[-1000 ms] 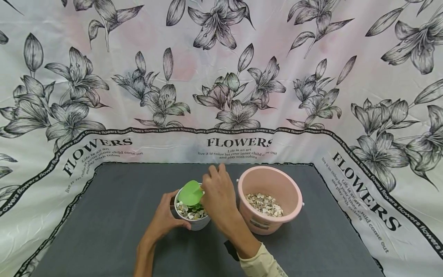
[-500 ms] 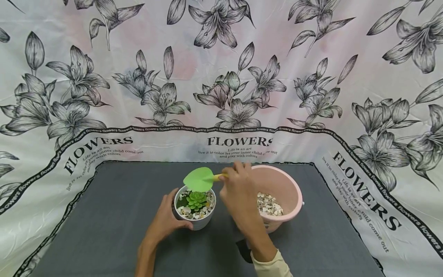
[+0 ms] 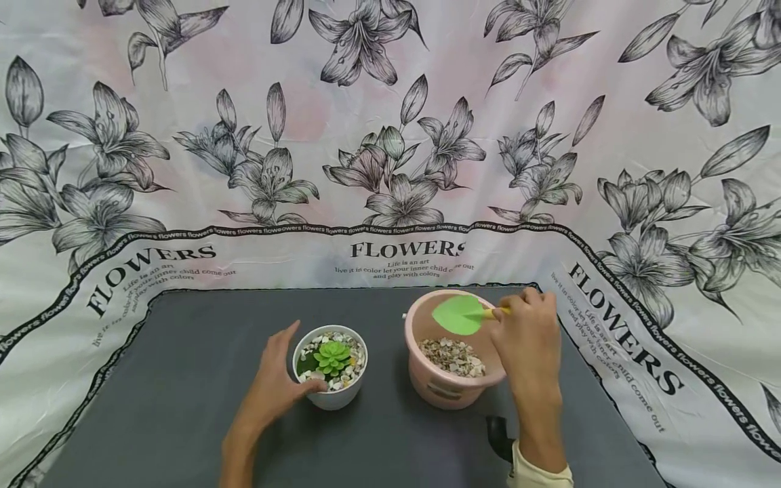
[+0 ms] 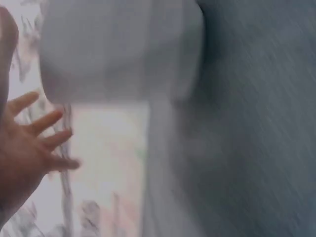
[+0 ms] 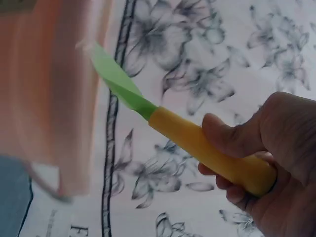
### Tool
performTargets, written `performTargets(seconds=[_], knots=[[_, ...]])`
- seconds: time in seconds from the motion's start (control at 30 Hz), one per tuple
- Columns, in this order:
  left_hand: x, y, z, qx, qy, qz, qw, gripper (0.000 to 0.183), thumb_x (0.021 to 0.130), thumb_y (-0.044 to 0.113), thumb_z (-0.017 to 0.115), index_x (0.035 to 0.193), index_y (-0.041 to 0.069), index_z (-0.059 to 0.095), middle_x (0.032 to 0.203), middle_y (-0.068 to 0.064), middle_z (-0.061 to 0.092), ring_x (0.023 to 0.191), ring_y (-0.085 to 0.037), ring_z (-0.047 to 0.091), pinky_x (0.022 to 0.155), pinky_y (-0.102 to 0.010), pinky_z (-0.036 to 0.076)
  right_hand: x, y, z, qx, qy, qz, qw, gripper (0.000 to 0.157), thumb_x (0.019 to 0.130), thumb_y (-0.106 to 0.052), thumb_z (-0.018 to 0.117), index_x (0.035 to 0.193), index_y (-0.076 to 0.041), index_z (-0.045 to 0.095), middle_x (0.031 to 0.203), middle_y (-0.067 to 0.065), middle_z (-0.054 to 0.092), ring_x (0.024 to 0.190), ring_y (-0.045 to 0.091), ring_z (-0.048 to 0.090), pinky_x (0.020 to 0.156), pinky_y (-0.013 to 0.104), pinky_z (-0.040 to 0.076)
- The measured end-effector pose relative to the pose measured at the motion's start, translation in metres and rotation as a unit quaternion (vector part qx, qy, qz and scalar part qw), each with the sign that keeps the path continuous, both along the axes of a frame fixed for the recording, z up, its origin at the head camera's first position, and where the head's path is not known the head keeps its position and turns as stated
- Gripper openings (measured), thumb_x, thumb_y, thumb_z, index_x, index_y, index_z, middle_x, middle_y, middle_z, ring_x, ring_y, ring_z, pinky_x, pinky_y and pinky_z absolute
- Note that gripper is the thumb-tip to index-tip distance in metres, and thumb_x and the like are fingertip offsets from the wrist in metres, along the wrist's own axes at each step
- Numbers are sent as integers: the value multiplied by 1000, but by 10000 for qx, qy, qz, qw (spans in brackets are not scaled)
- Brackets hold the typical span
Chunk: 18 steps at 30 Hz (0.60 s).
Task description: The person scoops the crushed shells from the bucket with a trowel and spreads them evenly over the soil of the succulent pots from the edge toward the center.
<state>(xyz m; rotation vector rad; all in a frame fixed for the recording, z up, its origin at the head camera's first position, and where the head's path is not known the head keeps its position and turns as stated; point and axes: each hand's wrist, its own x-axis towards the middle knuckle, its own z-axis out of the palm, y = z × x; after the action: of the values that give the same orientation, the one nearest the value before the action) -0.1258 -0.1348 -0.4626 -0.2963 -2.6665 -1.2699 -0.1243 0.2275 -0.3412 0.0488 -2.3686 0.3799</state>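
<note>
My right hand grips the yellow handle of a small hand trowel. Its green blade is held over the rim of a pink bucket, which has pale stone chips in the bottom. Beside a white pot is my left hand, thumb and fingers spread; in the left wrist view the fingers stand apart from the pot wall. The pot holds a green succulent ringed by pebbles, with a dark green patch at its left.
A dark grey surface lies under everything. Behind it hangs a flower-printed cloth, which also borders both sides. A black strap shows by the right wrist.
The trowel has moved right, from over the pot to over the bucket, in my right hand. My left hand has loosened from the pot. The head view has shifted slightly.
</note>
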Motion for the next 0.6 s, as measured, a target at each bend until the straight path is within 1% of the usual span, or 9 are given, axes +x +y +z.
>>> performTargets(seconds=[0.07, 0.13, 0.2, 0.27, 0.37, 0.43, 0.5, 0.6], knots=[[0, 13, 9, -83, 435, 1, 9990, 112, 71, 35, 96, 160, 4, 37, 159, -28, 39, 151, -52, 33, 120, -79, 21, -4, 8, -9, 365, -104, -26, 9993, 12, 76, 8, 80, 88, 10, 77, 87, 24, 69, 88, 45, 54, 80, 52, 49], [-1, 32, 18, -83, 857, -129, 9962, 103, 73, 33, 94, 158, 5, 43, 159, -25, 42, 154, -51, 31, 122, -80, 13, -10, 13, -21, 669, -189, -60, 9976, 13, 74, 10, 80, 86, 10, 75, 88, 23, 67, 91, 45, 57, 82, 52, 51], [-2, 54, 23, -94, 1242, -352, 9916, 96, 76, 33, 93, 155, 4, 48, 159, -22, 46, 154, -48, 34, 124, -77, 15, -17, 15, -35, 898, -223, -129, 9956, 12, 74, 14, 77, 83, 8, 74, 87, 22, 66, 94, 44, 58, 80, 52, 52], [-1, 74, 26, -108, 1464, -588, 9874, 91, 78, 35, 91, 154, 5, 50, 159, -19, 48, 154, -45, 37, 126, -73, 19, -23, 15, -50, 1076, -174, -175, 9939, 14, 74, 19, 73, 82, 7, 74, 87, 21, 65, 95, 44, 60, 79, 52, 53], [0, 102, 25, -163, 1380, -949, 9857, 88, 82, 41, 86, 155, 7, 50, 163, -16, 47, 155, -40, 39, 129, -63, 24, -29, 14, -68, 1251, -52, -125, 9921, 21, 75, 24, 68, 80, 4, 73, 85, 20, 64, 90, 41, 59, 74, 50, 52], [0, 117, 22, -210, 1146, -1149, 9865, 87, 86, 46, 81, 157, 8, 48, 166, -15, 42, 157, -38, 37, 131, -58, 25, -31, 14, -76, 1380, -64, -95, 9904, 22, 75, 24, 73, 82, 3, 74, 85, 19, 64, 86, 38, 58, 72, 48, 53], [-1, 129, 19, -227, 860, -1309, 9874, 84, 92, 50, 74, 159, 9, 44, 169, -15, 37, 158, -38, 35, 131, -56, 26, -32, 13, -79, 1512, -159, -140, 9883, 19, 74, 20, 78, 82, 3, 73, 82, 18, 63, 81, 36, 56, 69, 47, 52], [-3, 142, 15, -291, 592, -1465, 9870, 83, 98, 51, 67, 161, 5, 39, 173, -17, 28, 159, -41, 31, 130, -56, 27, -33, 11, -77, 1717, -472, -281, 9836, 21, 68, 11, 88, 79, 2, 73, 81, 17, 64, 76, 33, 53, 67, 45, 51]])
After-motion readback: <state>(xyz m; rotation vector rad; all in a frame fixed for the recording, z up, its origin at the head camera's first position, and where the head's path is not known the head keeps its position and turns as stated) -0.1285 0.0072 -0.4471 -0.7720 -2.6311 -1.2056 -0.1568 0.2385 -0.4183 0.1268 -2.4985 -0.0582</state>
